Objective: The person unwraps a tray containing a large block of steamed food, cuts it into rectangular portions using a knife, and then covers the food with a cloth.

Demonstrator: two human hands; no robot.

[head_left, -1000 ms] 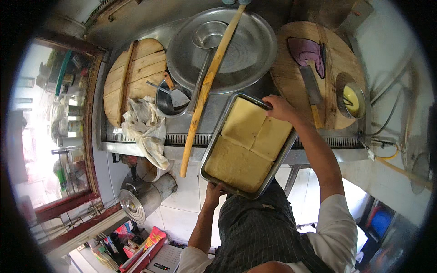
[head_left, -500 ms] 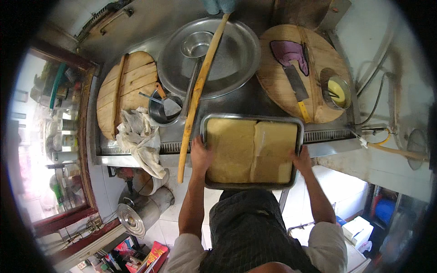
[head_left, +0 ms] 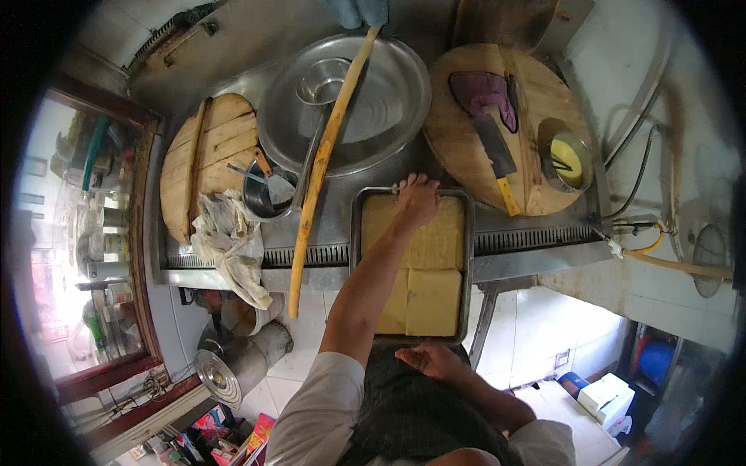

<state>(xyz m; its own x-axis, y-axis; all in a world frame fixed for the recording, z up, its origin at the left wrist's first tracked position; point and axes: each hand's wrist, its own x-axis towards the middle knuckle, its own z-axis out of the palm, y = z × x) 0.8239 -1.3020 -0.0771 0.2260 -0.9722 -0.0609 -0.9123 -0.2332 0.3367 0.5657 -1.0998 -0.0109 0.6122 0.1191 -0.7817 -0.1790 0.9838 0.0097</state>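
Note:
A deep metal tray (head_left: pixel 467 299) lies lengthwise away from me, its near end jutting past the counter edge. Flat, pale yellow slabs (head_left: pixel 432 301) fill it, with seams between them; I cannot tell what food they are. My left hand (head_left: pixel 417 200) reaches across the tray, fingers hooked over its far rim. Just below the near rim, in front of my dark apron, is my right hand (head_left: pixel 429 361). Its fingers point left, loosely stretched, with nothing seen in them; it looks apart from the tray.
Behind stands a wide metal basin (head_left: pixel 381 116) with a ladle (head_left: pixel 320 132) and a long wooden stick (head_left: pixel 330 147) across it. On the right round board (head_left: pixel 466 66) are a cleaver (head_left: pixel 497 147), purple cloth (head_left: pixel 483 93) and bowl (head_left: pixel 571 159). A rag (head_left: pixel 229 241) hangs over the left edge.
The tray has been turned a quarter turn, from crosswise to lengthwise. My left hand moved from its left side to the far rim; my right hand came off the right side toward my apron.

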